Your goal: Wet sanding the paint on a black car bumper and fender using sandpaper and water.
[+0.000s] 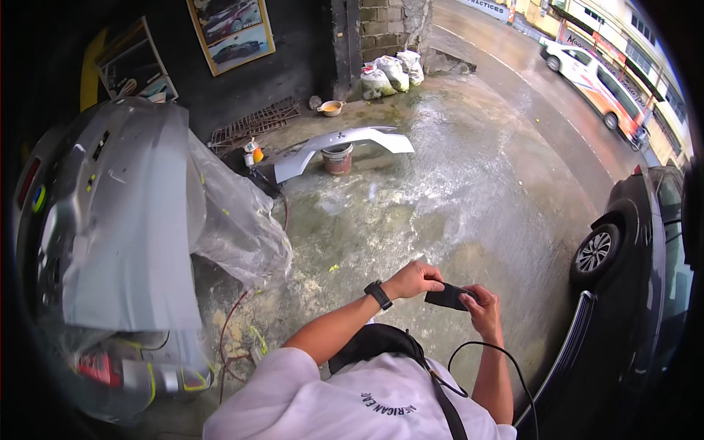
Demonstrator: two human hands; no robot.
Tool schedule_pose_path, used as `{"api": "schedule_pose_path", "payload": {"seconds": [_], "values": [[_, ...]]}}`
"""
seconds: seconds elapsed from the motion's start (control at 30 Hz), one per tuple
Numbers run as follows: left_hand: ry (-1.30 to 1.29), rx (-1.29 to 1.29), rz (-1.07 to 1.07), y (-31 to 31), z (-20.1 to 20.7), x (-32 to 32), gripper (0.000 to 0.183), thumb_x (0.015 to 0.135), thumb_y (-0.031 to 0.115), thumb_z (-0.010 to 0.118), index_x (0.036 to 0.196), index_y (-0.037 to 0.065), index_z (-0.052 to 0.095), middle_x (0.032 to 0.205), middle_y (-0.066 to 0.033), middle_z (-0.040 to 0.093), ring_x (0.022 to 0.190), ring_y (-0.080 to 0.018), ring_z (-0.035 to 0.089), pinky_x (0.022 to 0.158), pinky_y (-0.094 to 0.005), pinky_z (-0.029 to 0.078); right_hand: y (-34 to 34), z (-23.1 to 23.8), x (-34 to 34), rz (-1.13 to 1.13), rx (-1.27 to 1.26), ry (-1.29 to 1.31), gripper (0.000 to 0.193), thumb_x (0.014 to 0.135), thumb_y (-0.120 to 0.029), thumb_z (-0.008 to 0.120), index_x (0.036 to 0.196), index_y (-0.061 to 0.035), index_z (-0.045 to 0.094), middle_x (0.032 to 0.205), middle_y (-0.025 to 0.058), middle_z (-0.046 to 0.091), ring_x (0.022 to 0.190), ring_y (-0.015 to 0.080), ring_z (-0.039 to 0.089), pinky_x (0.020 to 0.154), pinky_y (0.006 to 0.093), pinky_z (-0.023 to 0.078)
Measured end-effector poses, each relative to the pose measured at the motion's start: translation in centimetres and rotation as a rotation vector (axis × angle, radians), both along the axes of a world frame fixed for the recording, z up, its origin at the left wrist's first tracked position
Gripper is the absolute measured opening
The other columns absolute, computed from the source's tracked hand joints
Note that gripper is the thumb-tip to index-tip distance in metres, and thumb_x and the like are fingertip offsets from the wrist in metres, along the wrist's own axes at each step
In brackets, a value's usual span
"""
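A dark, flat, rectangular piece (445, 296) is stretched between my hands in front of my chest; its exact kind cannot be made out. My left hand (415, 280), with a black watch (378, 295) on its wrist, pinches the piece's left end. At the other end, the thumb and fingers of my right hand (484, 308) are closed on it. A thin black cable (506, 355) loops past my right forearm. The strap of a black bag (381, 343) crosses my white shirt.
At left stands a car (132, 220) with grey panels and plastic sheeting (242, 227). Ahead, a silver curved car part (345, 138) rests on a bucket (338, 159) near a spray gun (253, 152). A red hose (232, 317) lies on the wet floor. A dark car (638, 249) stands right.
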State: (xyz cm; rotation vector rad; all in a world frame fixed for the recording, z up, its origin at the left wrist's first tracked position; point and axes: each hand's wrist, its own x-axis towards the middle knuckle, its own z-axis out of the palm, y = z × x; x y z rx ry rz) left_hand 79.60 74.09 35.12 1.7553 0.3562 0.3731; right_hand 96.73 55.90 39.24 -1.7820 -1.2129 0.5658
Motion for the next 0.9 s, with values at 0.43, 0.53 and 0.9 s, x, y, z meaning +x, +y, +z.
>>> {"api": "schedule_pose_path", "payload": {"seconds": [0.43, 0.53, 0.9], "values": [[0.535, 0.231, 0.527, 33.6, -17.2, -9.8, 0.021, 0.076, 0.024, 0.063, 0.087, 0.005, 0.060, 0.081, -0.0182, 0.064, 0.079, -0.0394, 0.063, 0.069, -0.0475, 0.047, 5.4, -22.7, 18.0, -0.512, -0.589, 0.344, 0.024, 0.092, -0.027, 0.064, 0.105, -0.0075, 0.068, 0.082, 0.0045, 0.069, 0.070, 0.0166, 0.068, 0.055, 0.0346, 0.052], [0.780, 0.128, 0.724, 34.0, -28.5, -19.4, 0.029, 0.079, 0.028, 0.063, 0.097, 0.005, 0.065, 0.096, -0.0211, 0.069, 0.093, -0.0406, 0.066, 0.078, -0.0474, 0.052, 11.4, -24.7, 21.7, -0.559, -0.754, 0.437, 0.023, 0.091, -0.026, 0.063, 0.104, -0.0071, 0.068, 0.080, 0.0053, 0.069, 0.069, 0.0171, 0.069, 0.054, 0.0356, 0.052], [0.959, -0.920, 1.492, 19.4, -37.3, -23.0, 0.036, 0.074, 0.029, 0.073, 0.099, 0.003, 0.075, 0.099, -0.0194, 0.073, 0.090, -0.0312, 0.072, 0.080, -0.0433, 0.056, 67.6, -34.3, 35.0, 0.257, -0.798, -0.030, 0.033, 0.091, -0.032, 0.059, 0.081, -0.0030, 0.070, 0.067, 0.0063, 0.067, 0.058, 0.0162, 0.062, 0.050, 0.0345, 0.050]]}}
